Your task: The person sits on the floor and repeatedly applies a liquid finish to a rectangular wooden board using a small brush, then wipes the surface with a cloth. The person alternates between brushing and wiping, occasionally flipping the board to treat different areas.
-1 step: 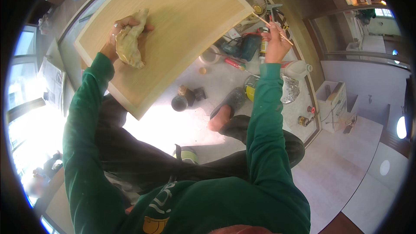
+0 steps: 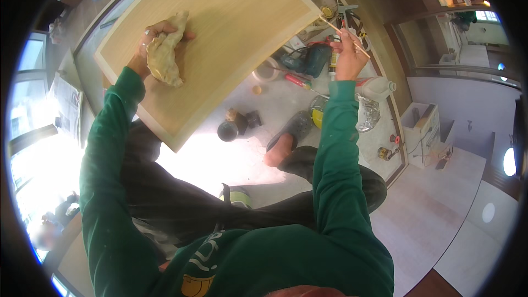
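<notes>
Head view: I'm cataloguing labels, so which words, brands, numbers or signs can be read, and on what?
Green sweatshirt: pale lettering above a yellow-orange print; wording not copied here.
Slim tube beside the right hand: label print too small to read.
White bottle right of that tube: label too small to read.
Light wood panel: no text visible.

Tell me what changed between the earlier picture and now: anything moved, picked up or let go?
Nothing visibly changed; nothing was taken hold of or let go. The left hand still has the pale crumpled cloth at the wooden panel, and the right hand still holds the thin stick, its end near the panel's corner.
</notes>
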{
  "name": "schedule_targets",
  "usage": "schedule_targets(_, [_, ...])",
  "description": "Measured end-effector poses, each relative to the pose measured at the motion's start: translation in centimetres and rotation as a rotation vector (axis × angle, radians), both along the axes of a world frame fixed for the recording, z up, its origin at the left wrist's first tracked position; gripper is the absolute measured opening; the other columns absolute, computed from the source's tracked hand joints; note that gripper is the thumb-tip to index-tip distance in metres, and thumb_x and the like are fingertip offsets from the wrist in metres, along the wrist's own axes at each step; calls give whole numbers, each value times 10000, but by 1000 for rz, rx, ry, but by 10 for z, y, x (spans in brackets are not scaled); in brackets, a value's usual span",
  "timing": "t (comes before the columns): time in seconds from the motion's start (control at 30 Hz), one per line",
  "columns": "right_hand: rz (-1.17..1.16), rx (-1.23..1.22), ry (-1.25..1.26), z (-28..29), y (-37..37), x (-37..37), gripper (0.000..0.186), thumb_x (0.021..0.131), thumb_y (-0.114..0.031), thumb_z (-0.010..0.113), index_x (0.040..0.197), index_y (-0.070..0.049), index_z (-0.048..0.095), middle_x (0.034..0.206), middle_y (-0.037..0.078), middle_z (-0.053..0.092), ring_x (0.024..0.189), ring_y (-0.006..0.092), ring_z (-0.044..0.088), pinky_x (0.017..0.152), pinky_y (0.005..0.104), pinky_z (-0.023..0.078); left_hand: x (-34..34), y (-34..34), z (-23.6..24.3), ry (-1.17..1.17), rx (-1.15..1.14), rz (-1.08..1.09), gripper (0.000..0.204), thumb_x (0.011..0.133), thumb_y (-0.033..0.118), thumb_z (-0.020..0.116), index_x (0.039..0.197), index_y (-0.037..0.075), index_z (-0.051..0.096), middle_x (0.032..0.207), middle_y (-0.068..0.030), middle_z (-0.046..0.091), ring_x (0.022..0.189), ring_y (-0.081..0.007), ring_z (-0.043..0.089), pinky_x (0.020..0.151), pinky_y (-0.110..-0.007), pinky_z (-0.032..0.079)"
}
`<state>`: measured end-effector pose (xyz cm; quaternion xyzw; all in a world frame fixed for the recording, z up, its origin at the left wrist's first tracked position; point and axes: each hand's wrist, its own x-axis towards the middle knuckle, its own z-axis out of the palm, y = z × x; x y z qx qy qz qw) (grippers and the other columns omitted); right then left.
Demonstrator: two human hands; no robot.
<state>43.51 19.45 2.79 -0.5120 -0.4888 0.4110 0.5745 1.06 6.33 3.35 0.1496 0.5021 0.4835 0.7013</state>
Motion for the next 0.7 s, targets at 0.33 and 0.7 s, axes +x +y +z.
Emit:
schedule_targets(0.33, [18,-20,-43,8,-10,-9,208,902,-145,621,997,32,676,884,92,701,637,115,631,564,208,450,4,1,7,47,36,-20,334,868,258,496,1015,-16,617,988,-126,689,585,-118,531,542,-251,477])
schedule_targets(0.7, [74,-61,-14,14,-26,-15,252,901,-148,613,1055,44,664,918,119,703,658,122,630,592,220,456,3,3,7,-11,35,-39,364,874,276,492,1020,-22,642,861,-108,666,587,-123,534,536,-267,469])
